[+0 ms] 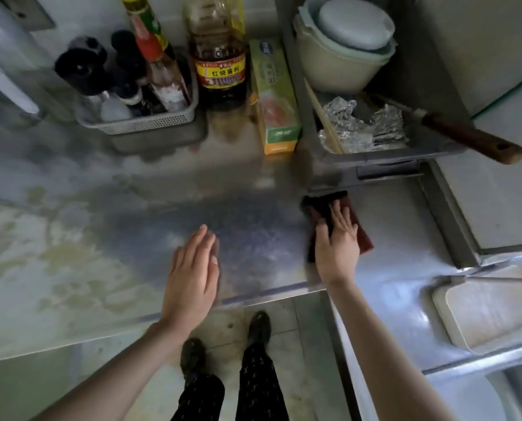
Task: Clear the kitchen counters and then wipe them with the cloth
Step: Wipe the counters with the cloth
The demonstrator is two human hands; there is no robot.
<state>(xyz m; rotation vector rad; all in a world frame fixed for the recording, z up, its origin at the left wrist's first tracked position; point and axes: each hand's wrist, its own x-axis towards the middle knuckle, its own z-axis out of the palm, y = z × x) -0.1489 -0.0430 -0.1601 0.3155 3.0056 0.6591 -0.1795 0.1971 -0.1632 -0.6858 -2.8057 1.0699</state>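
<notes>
1. One steel counter (pixel 126 208), blotched with yellowish stains at left; tiled floor (pixel 226 323) below its edge.
2. One dark red cloth (pixel 364 238), flat on the counter at right, beneath my right fingers (pixel 341 215), straight and pressing it.
3. My left fingers (pixel 200 241): straight, released, well apart from the cloth.
4. Behind: bottle basket (pixel 138 124), sauce bottle (pixel 220 65), wrap box (pixel 276 95); grey tub (pixel 375 154) just beyond the cloth.

Dim; soft blur; edges warped

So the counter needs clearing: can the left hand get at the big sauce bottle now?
Probably yes: the left hand is open, and only bare steel counter lies between it and the sauce bottle.
</notes>
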